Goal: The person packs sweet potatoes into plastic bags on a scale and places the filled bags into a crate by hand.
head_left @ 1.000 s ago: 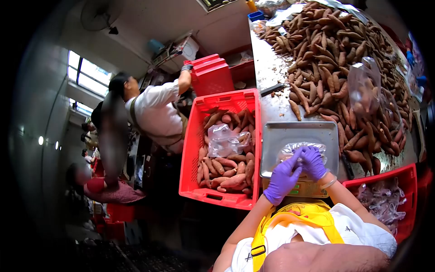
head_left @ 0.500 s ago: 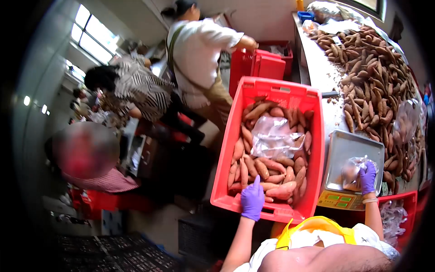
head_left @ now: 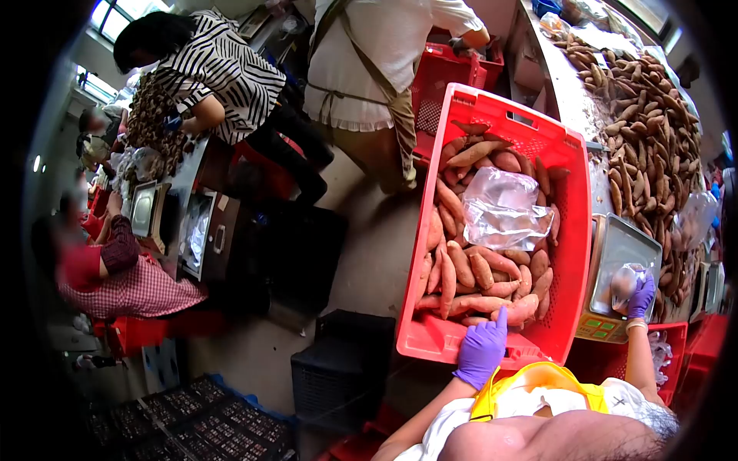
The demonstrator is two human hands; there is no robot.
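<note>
At the near end of the red crate [head_left: 430, 339], the left hand [head_left: 481, 352], grip unclear, extends one finger just beside a sweet potato [head_left: 523, 309], while the right hand's [head_left: 643, 296] fingers hold a plastic bag [head_left: 623, 282] on the scale [head_left: 626, 240].

Two gloved hands show: one left hand [head_left: 482, 352] and one right hand [head_left: 642, 294]. One large red crate [head_left: 575, 230] stands in the middle, with one clear bag [head_left: 500, 207] in it; one filled bag [head_left: 623, 284] is at the right hand. One near scale [head_left: 630, 238] is at right, one far scale [head_left: 143, 209] at left. One sweet potato heap [head_left: 646, 138] lies far right. Left are three co-workers, one in stripes [head_left: 231, 77], one in white [head_left: 369, 61], one in checks [head_left: 142, 284], and apparently at least one more person [head_left: 96, 142], blurred.
</note>
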